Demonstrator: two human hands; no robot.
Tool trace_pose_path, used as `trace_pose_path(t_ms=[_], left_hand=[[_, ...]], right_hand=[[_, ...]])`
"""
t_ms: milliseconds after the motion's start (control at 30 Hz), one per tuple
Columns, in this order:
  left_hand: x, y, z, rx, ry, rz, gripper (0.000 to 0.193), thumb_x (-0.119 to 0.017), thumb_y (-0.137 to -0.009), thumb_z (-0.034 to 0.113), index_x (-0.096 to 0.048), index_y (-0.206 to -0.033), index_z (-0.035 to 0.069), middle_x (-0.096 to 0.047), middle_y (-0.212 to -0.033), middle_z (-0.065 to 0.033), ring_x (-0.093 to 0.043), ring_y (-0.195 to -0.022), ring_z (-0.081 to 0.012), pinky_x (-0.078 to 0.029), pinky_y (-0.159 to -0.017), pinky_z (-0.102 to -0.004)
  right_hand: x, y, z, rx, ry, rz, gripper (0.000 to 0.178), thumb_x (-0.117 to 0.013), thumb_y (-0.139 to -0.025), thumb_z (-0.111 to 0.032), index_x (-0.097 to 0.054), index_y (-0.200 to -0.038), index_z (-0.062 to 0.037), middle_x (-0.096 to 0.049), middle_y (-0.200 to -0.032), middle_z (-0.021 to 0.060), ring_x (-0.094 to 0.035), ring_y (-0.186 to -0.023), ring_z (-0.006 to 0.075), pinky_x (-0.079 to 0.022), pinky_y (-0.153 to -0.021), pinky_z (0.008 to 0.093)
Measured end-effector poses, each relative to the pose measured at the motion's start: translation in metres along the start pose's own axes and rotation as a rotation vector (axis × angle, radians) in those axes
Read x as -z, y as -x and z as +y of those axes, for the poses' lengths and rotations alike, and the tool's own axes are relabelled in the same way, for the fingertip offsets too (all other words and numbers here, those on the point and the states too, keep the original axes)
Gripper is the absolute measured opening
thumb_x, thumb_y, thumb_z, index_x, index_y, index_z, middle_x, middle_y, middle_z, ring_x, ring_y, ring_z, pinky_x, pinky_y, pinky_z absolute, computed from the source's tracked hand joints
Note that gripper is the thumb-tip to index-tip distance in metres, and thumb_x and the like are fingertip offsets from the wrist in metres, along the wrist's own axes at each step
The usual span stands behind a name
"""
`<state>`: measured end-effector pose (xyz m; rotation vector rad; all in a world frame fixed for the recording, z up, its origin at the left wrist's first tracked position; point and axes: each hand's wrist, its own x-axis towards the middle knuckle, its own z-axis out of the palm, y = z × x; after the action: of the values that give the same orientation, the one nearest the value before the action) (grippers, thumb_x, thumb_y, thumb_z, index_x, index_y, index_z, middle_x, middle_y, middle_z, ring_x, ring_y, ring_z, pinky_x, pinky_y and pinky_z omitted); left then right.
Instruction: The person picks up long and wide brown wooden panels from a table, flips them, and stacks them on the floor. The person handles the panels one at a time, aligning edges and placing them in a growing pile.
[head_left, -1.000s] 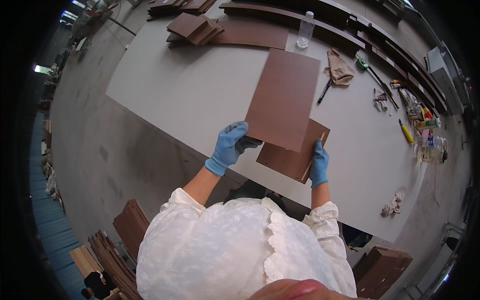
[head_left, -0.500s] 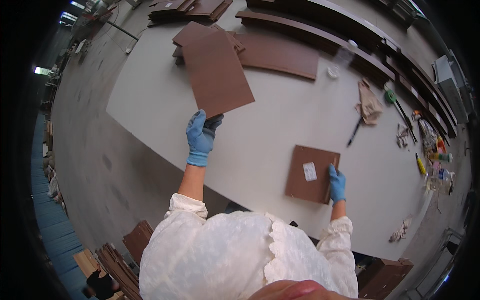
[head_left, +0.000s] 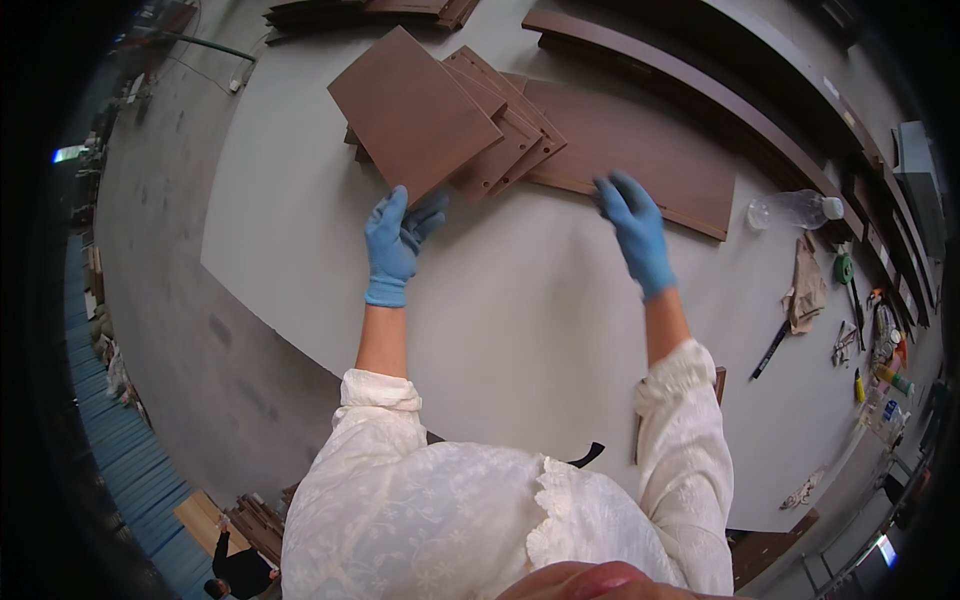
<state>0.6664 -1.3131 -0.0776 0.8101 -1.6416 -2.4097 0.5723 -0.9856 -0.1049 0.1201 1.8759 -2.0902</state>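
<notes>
My left hand (head_left: 393, 245), in a blue glove, is at the near corner of a flat brown board (head_left: 415, 115). Its thumb and fingers are spread apart, and the thumb tip meets or nearly meets the board's edge. That board lies askew on top of a stack of brown panels (head_left: 510, 150), whose lower pieces show drilled holes along their edges. My right hand (head_left: 635, 230), also gloved in blue, hovers in front of a long brown panel (head_left: 640, 150) with nothing in it. Its fingers are parted and slightly blurred. My right sleeve covers most of a smaller brown panel (head_left: 720, 385).
The pale table (head_left: 500, 330) carries a clear plastic bottle (head_left: 795, 210), a tan glove (head_left: 805, 290), a black marker (head_left: 770, 348) and a green tape roll (head_left: 843, 268) on the right. Long brown boards (head_left: 690, 75) lie along the far side. A co-worker (head_left: 240, 565) is at lower left.
The board by my left hand has come down onto the stack, and my left fingers have loosened. My right hand has left the smaller labelled panel and moved up toward the stack.
</notes>
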Motion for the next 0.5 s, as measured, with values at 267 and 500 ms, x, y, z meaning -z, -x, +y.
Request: trace_pose_path(t_ms=[267,500], left_hand=[[-0.013,-0.035,0.01,0.234,0.179,-0.127,0.072,-0.06,-0.097,0.059,-0.044,-0.151,0.013,-0.052,-0.147,-0.0065,-0.054,-0.131,-0.0264,-0.053,-0.101,-0.0461],[-0.027,-0.07,-0.014,0.155,0.446,-0.06,0.049,-0.073,-0.091,0.024,-0.058,-0.138,0.019,-0.062,-0.137,-0.005,-0.058,-0.127,-0.0237,-0.049,-0.107,-0.0479]], right_hand=[[-0.073,-0.098,0.009,-0.344,-0.125,0.037,0.046,-0.071,-0.097,-0.035,-0.063,-0.12,0.003,-0.068,-0.103,0.0108,-0.067,-0.082,0.0182,-0.06,-0.075,0.033],[-0.081,-0.083,0.026,-0.204,-0.217,0.034,0.033,-0.071,-0.096,-0.028,-0.07,-0.104,0.0043,-0.067,-0.088,0.0058,-0.063,-0.077,0.0148,-0.058,-0.068,0.0316]])
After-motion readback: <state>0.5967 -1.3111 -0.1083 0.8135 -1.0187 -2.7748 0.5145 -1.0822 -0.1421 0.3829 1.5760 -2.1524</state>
